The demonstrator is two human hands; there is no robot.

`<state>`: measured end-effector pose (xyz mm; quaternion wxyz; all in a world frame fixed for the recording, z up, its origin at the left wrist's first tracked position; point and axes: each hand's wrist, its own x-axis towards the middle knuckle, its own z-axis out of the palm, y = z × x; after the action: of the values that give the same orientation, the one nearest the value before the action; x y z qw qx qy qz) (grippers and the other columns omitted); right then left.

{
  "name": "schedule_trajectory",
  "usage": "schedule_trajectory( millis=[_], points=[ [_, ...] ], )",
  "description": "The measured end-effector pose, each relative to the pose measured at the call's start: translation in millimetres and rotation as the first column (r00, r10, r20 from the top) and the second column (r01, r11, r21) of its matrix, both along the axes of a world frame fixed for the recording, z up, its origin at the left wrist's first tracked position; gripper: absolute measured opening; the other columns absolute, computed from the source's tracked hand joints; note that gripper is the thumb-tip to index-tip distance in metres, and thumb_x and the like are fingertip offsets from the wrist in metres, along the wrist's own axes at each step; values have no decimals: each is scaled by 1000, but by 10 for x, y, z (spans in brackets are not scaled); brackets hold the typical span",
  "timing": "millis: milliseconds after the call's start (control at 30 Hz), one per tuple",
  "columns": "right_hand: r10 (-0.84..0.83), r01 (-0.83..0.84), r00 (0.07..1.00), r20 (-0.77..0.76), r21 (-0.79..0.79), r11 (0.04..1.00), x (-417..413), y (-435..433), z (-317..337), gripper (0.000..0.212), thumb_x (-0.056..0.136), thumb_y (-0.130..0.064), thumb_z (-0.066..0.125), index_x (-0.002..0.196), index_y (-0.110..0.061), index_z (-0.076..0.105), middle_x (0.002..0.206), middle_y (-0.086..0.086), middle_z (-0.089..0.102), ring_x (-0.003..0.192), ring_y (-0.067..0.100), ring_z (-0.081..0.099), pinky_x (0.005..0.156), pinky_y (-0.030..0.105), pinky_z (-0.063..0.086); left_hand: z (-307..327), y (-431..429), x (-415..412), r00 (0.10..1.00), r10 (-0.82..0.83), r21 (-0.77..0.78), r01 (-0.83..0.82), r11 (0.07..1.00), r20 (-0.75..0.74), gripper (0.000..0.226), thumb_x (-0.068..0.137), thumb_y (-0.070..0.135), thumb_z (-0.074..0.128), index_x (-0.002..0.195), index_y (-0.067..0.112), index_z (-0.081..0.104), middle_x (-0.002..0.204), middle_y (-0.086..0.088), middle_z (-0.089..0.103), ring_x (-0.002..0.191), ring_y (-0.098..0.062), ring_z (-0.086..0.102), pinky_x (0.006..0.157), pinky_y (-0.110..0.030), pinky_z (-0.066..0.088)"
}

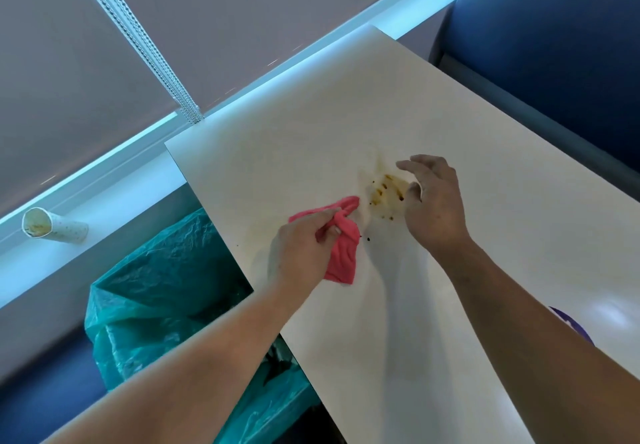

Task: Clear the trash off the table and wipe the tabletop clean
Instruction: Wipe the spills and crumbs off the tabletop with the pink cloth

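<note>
A pink cloth point(341, 249) lies crumpled on the white table point(311, 139), and my left hand point(301, 253) grips it by its left side. Just right of the cloth is a yellow-brown stain point(384, 191) with dark crumbs around it. My right hand point(436, 204) hovers over the stain's right edge, fingers spread and curled, holding nothing. A used paper cup point(52, 227) lies on its side on the window sill at the left, its soiled inside facing me.
A bin lined with a green plastic bag point(162, 291) stands below the table's left edge. A blue chair point(554, 45) is at the far right. A blind's bead chain point(138, 42) hangs by the window. Something purple point(571, 326) peeks past my right forearm.
</note>
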<state>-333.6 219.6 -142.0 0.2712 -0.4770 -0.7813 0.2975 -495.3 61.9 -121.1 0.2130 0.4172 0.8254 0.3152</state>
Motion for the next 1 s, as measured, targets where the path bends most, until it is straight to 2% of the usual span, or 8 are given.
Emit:
schedule_trajectory(
  millis=[167, 267, 367, 467, 600, 800, 933, 1000],
  points=[
    [-2, 4, 999, -36, 67, 998, 141, -305, 49, 44, 91, -14, 40, 124, -21, 68, 119, -12, 45, 115, 6, 40, 98, 1, 28, 85, 22, 486, 970, -42, 42, 32, 999, 241, 39, 102, 23, 56, 133, 44, 65, 125, 18, 70, 113, -1, 63, 101, -25, 50],
    [21, -29, 999, 47, 164, 986, 172, -597, -24, 42, 93, -22, 41, 128, -16, 64, 128, -1, 49, 120, 21, 45, 104, 29, 42, 91, 1, 481, 967, 39, -1, -40, 999, 252, 38, 106, 39, 46, 143, 43, 56, 137, 15, 64, 122, 0, 59, 102, -14, 43],
    [132, -178, 954, 268, 155, 972, 135, -876, -185, 48, 99, -34, 48, 142, -14, 54, 146, 9, 48, 135, 31, 41, 112, 50, 39, 71, -64, 244, 989, 101, 24, -105, 994, 112, 39, 107, 35, 43, 142, 29, 58, 138, 4, 63, 125, -12, 59, 110, -31, 45],
    [185, -251, 898, 399, 120, 960, 31, -1036, -345, 61, 100, -51, 42, 152, -21, 42, 158, 7, 39, 149, 32, 27, 121, 52, 27, 7, -119, -154, 989, 145, 16, -144, 989, -32, 38, 108, 34, 41, 137, 23, 62, 133, 1, 63, 121, -17, 59, 106, -43, 47],
    [152, -239, 871, 467, 134, 962, -80, -1007, -417, 62, 100, -52, 43, 153, -19, 41, 151, 6, 41, 139, 33, 35, 118, 50, 32, -60, -181, -592, 982, 162, -26, -165, 986, -99, 35, 107, 36, 40, 130, 27, 66, 128, 4, 61, 115, -15, 58, 94, -31, 42],
    [322, -381, 888, 328, 135, 914, -306, -1155, -485, 43, 103, -23, 48, 143, -8, 55, 142, 5, 51, 138, 34, 37, 115, 50, 37, -145, -324, -779, 989, 110, -87, -119, 989, -100, 36, 107, 34, 42, 134, 23, 64, 135, 2, 61, 122, -16, 55, 95, -26, 34],
    [437, -483, 852, 290, 111, 868, -622, -1120, -408, 48, 96, -27, 42, 137, -8, 60, 139, 3, 49, 134, 32, 36, 113, 47, 40, -189, -394, -837, 990, 3, -185, -28, 982, -138, 40, 108, 34, 41, 137, 18, 63, 143, 1, 59, 131, -19, 52, 104, -26, 33],
    [494, -530, 827, 267, 80, 844, -809, -1089, -377, 42, 98, -23, 48, 134, -8, 63, 140, 4, 49, 132, 31, 35, 114, 46, 39, -147, -381, -938, 984, -70, -228, 30, 973, -167, 40, 108, 35, 42, 136, 19, 65, 143, 1, 60, 133, -19, 52, 108, -26, 32]
  ],
)
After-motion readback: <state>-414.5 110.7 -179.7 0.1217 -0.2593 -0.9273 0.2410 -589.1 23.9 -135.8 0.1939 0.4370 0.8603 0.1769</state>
